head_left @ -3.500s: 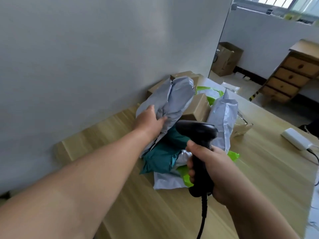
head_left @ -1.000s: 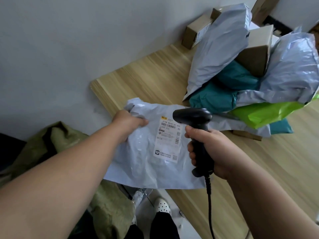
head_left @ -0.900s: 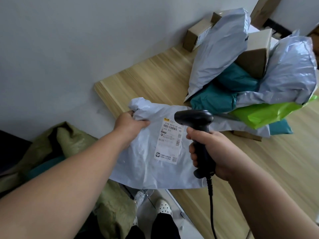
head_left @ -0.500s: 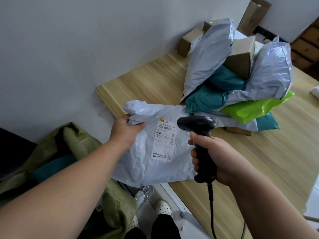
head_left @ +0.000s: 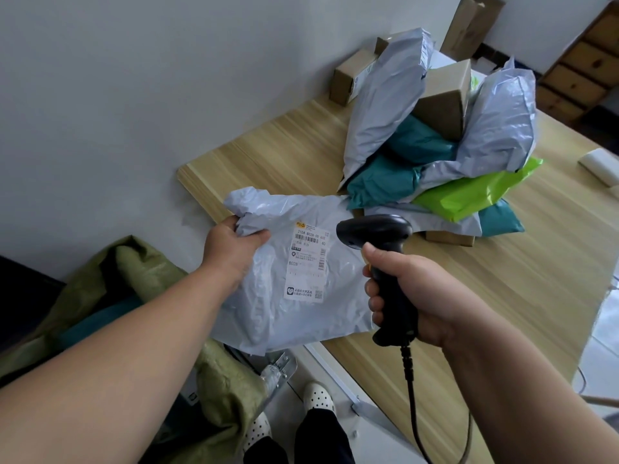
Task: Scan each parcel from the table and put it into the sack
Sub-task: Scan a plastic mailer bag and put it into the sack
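My left hand [head_left: 231, 249] grips the crumpled top corner of a grey plastic parcel [head_left: 268, 296], which hangs over the table's near corner with its white barcode label [head_left: 308, 262] facing up. My right hand [head_left: 418, 296] holds a black corded scanner [head_left: 378, 236], its head just right of the label. An olive-green sack [head_left: 110, 286] lies open on the floor at the lower left, with a teal parcel showing inside. More parcels are heaped on the wooden table [head_left: 502, 279]: grey bags [head_left: 385, 95], teal bags [head_left: 388, 175], a lime-green bag [head_left: 469, 192] and cardboard boxes [head_left: 442, 102].
A white wall runs along the table's left side. A white device [head_left: 599, 165] lies at the table's right edge. Wooden drawers [head_left: 582, 65] and a tall carton [head_left: 469, 25] stand behind. My shoes [head_left: 318, 396] and the table's metal leg [head_left: 278, 366] show below.
My left hand pulled a grey parcel from the heap to the table's near corner and turned its label up. The scanner came down beside the label and stays there.
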`<state>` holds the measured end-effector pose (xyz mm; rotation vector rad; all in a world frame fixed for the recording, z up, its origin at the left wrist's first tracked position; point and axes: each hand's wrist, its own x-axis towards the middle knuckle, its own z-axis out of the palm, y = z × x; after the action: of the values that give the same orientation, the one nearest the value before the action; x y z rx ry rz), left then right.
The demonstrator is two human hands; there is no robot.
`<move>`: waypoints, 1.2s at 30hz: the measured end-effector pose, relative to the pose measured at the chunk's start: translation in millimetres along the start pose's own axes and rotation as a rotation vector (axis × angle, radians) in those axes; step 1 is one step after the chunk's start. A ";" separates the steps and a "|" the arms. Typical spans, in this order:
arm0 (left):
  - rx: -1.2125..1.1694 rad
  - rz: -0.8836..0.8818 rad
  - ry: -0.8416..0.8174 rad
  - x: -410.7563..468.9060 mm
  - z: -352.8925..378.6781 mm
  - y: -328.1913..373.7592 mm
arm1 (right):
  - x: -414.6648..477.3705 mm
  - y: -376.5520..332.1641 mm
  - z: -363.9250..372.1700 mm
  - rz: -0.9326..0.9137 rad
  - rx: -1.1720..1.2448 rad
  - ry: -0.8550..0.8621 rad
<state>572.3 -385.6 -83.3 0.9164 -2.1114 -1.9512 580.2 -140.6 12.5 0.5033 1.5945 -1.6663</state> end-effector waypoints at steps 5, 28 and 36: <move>-0.047 0.006 0.036 -5.8 1.1 8.4 | -2.9 -1.7 3.8 -0.041 -0.032 0.005; -0.274 0.082 0.487 -132.7 -252.2 86.4 | -59.7 -51.3 168.2 -0.190 -0.425 -0.450; -0.195 -0.053 0.615 -162.8 -276.6 19.7 | -57.7 -16.9 204.2 -0.105 -0.572 -0.528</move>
<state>829.4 -542.9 28.9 1.3249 -1.5362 -1.5767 648.7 -324.5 95.0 -0.2947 1.5994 -1.1900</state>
